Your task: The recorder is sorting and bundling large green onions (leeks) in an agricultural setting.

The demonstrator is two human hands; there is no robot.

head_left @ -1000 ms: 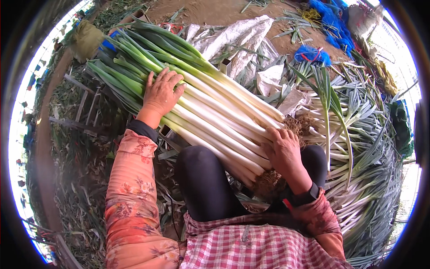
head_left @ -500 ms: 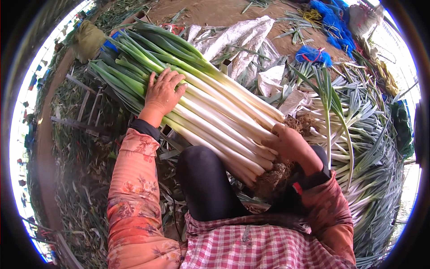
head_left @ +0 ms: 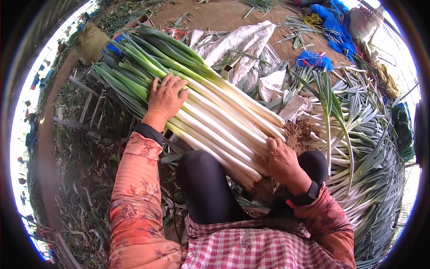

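A thick bundle of long green onions [head_left: 219, 121] lies slantwise in front of me, green leaves at the upper left, white stalks and brown roots at the lower right. My left hand [head_left: 167, 97] rests palm down where green turns to white, its fingers spread over the stalks. Near the root ends, my right hand [head_left: 285, 165] has its fingers bent over the white stalks, with the fingertips partly hidden. Brown roots [head_left: 298, 134] stick out beyond that hand.
A large heap of loose green onions [head_left: 371, 148] lies to the right. Behind the bundle are white plastic sheeting [head_left: 246, 45] and blue netting [head_left: 331, 27]. A metal frame [head_left: 92, 105] stands at the left, among scattered leaf scraps.
My right hand has shifted toward me and turned over the stalk ends, showing more of its back. The bundle and my left hand have moved slightly to the right.
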